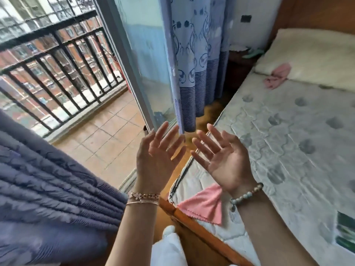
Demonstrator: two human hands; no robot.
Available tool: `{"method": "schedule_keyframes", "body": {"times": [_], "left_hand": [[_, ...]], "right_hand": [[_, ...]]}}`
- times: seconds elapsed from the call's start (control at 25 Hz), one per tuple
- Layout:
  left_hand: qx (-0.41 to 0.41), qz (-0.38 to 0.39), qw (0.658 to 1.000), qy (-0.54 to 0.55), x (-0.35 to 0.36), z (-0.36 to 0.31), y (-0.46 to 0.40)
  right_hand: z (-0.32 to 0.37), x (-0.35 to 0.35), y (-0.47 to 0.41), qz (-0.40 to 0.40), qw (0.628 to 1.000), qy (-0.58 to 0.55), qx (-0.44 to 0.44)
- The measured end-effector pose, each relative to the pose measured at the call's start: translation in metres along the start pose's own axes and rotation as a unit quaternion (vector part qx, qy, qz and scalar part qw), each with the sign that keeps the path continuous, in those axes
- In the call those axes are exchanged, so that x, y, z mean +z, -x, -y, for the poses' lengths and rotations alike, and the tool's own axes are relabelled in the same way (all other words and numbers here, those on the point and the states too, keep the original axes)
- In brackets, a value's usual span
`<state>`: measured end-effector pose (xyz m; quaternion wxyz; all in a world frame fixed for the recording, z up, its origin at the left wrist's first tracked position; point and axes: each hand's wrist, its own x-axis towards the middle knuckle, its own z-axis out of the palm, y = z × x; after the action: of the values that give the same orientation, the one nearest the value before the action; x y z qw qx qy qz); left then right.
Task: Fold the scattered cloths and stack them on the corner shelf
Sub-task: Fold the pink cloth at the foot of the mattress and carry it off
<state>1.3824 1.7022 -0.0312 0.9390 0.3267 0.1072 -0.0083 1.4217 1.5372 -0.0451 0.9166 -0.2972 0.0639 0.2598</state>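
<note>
Both the left hand (156,160) and the right hand (223,160) are raised palm-up at centre frame, fingers spread and grasping nothing. One pink cloth (204,205) lies flat on the mattress (288,150) corner at 6 o'clock beneath the right wrist; a second, crumpled pink cloth (276,76) lies at 2 o'clock by the pillow (315,54).
</note>
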Motion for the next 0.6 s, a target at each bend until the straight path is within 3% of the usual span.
{"method": "schedule_keyframes", "body": {"times": [0.28,0.6], "left_hand": [[-0.180,0.083,0.978,-0.066,-0.011,-0.022,-0.128],[-0.313,0.092,0.938,-0.122,-0.045,0.056,-0.162]], "right_hand": [[-0.010,0.002,-0.063,-0.153,0.978,-0.068,-0.126],[-0.036,-0.077,-0.064,-0.245,0.949,-0.108,-0.167]]}}
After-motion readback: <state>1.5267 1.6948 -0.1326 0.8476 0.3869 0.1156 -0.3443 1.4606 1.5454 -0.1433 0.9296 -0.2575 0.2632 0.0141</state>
